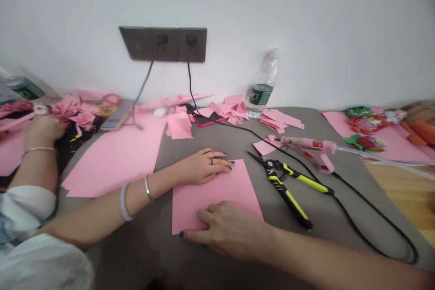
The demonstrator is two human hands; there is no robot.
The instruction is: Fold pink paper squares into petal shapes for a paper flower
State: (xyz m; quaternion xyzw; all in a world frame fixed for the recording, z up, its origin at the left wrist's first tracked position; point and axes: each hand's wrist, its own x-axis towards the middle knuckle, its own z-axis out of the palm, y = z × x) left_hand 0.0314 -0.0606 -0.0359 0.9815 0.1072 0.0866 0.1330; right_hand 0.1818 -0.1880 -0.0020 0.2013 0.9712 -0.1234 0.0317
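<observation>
A pink paper sheet (234,190) lies on the grey table surface in front of me. My left hand (204,166) rests flat across its upper left part, fingers stretched to the right. Over the sheet's lower edge is my right hand (227,231), with its thumb near the lower left corner and the other fingers partly bent; nothing shows in it. To the right of the sheet are black and yellow shears (287,192) with the handles spread. Beyond them stands a pink glue gun (317,147) with a clear stick in its back.
A water bottle (261,88) leans near the wall. Pink scraps (234,108), a phone (209,119) and a stack of pink sheets (125,158) lie around. Black cables cross the table (343,186). Another person's hand (45,128) is at the left; paper flowers (370,127) are at the right.
</observation>
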